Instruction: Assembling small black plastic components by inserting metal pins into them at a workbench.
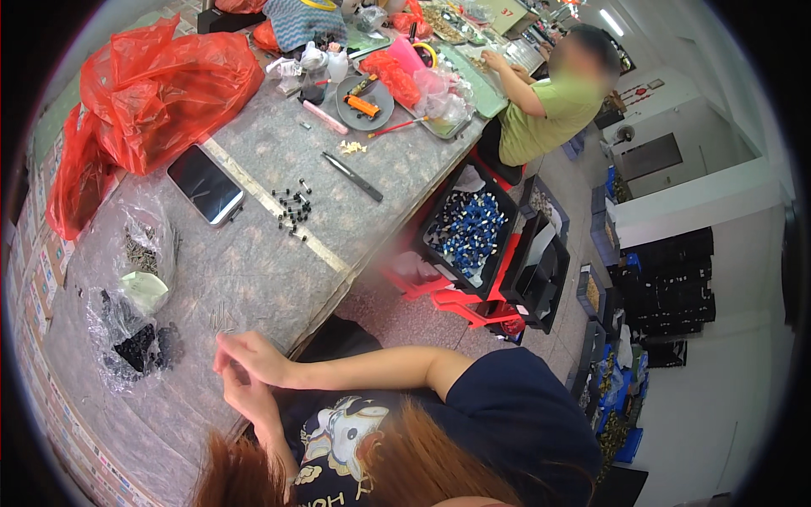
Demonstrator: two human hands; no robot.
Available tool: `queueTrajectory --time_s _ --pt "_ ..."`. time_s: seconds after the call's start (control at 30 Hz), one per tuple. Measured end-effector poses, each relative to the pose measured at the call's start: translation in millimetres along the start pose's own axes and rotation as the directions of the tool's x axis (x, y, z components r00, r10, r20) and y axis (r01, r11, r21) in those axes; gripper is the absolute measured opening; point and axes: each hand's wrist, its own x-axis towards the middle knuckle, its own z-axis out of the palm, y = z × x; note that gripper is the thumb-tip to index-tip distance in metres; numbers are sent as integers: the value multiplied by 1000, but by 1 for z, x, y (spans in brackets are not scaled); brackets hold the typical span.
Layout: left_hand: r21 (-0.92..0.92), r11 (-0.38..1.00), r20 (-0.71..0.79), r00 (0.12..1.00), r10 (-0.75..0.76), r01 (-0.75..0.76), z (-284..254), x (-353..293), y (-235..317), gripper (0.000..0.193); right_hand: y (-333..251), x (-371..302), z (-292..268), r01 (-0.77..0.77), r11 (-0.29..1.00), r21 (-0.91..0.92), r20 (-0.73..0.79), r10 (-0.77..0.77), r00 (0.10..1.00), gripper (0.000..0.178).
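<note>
Resting together, hands [245, 367] near crinkled bag [131, 342]

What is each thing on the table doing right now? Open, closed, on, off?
Flat black phone: screen dark, lying face up.
Red plastic bag: crumpled, lying slumped.
Clear plastic bag of black parts: open, parts spilling out.
Small black screws: loose, scattered.
Left hand and right hand: together, touching.
</note>
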Motion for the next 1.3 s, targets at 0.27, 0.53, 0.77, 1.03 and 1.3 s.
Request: queueTrajectory --time_s 0.27,0.53,0.77,1.03,1.3 --pt "-26 1000 -43 999 1 -2 2 0 2 27 6 -1 -2 -88 996 -14 -47 88 995 45" --pt "44 981 -76 978 194 -191 -3 0 28 32 8 -1 -3 -63 998 22 -128 65 990 46" --pt "-12 999 -16 999 45 -46 0 -1 15 34 9 -3 0 2 999 40 -119 3 993 45" --pt "4 997 -61 995 73 -73 4 -3 -10 31 4 -4 -1 -30 1000 -5 -53 29 998 42" --pt "20 995 -54 994 96 -95 4 -2 -11 31 9 -5 -3 -40 999 -10 -50 40 998 41"
